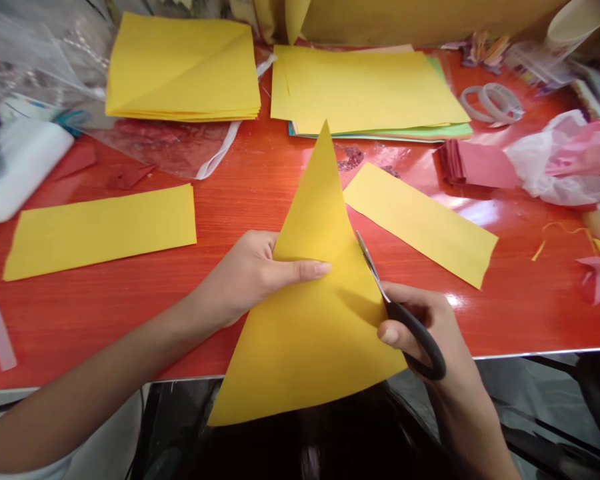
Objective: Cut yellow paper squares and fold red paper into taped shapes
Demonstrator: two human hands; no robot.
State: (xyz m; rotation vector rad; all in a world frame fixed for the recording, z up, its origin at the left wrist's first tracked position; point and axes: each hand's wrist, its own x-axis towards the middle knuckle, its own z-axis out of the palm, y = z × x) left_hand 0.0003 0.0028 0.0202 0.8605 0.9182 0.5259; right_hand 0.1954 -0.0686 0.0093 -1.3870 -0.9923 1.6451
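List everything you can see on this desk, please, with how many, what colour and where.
folded triangle of paper: one, yellow, front centre, held up
scissors: one, black handles, at the triangle's right edge
paper strips: two, yellow, left and right
paper stacks: two, yellow, far side
tape rolls: about two, clear, far right
pink paper: folded pile, right
table: one, glossy red
left hand: pinches the triangle
right hand: fingers through the scissors
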